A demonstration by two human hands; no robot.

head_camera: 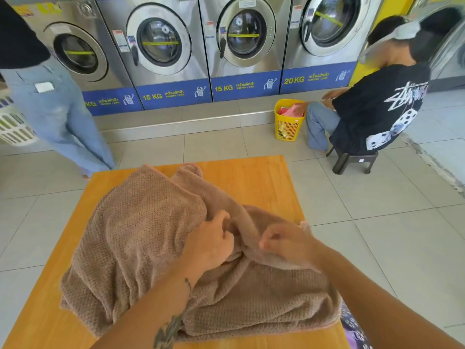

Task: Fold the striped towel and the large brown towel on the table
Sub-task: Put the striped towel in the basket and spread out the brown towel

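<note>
On wooden table [251, 177], large brown towel [141, 235] lies heaped and rumpled. Left hand [211, 245] and right hand [284, 244] sit close together, fingers curled, pinching folds at middle. Towel looks thick, soft, floppy, bulky; likely best taken at corners or hem. Striped towel not seen.

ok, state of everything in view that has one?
brown towel: rumpled in a heap on the table, not yet folded flat
left hand: grips a ridge of the towel
right hand: grips the towel, blurred
washer doors: the four facing the camera are shut
yellow basket: upright on the floor, clothes inside
stool: a person sits on it
striped towel: not visible
</note>
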